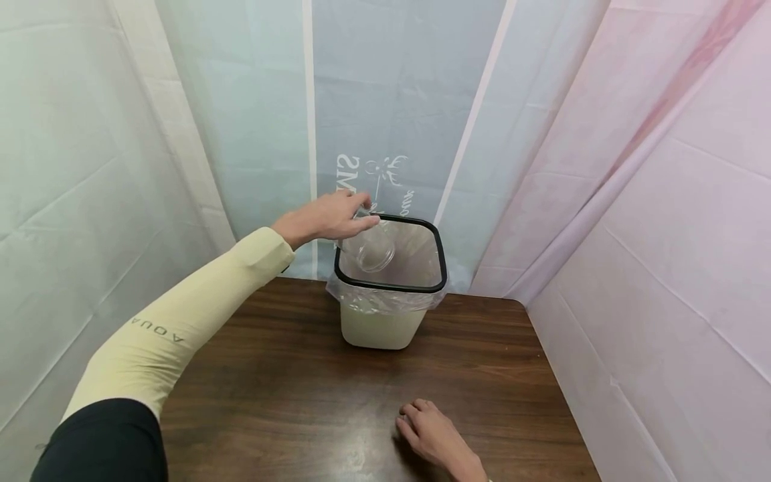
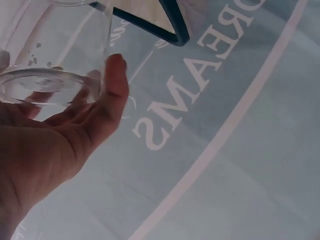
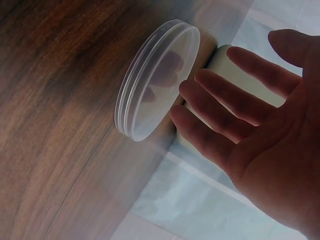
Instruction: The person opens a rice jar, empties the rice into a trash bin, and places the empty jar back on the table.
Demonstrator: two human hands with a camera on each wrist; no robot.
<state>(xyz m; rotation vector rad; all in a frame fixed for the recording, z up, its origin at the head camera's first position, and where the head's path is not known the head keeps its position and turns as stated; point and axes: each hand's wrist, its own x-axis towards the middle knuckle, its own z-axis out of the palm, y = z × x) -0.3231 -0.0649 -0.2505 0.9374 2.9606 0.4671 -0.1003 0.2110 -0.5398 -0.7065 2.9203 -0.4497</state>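
Note:
My left hand (image 1: 337,217) grips a clear plastic cup (image 1: 376,256) over the bin, its rim tilted down into the opening. In the left wrist view the fingers curl round the base end of the cup (image 2: 60,45), and a few small specks or drops show inside it. The bin (image 1: 379,328) is cream, with a black rim and a clear liner bag. Low over the table, my right hand (image 1: 430,432) holds nothing, its fingers relaxed. Beside its fingertips, in the right wrist view, a clear round lid (image 3: 135,90) is on the table.
A dark wooden table (image 1: 277,375) carries the bin near its back edge. Hanging cloths close in the back and both sides, with a printed cloth (image 1: 403,87) right behind the bin and a pink cloth (image 1: 680,221) on the right.

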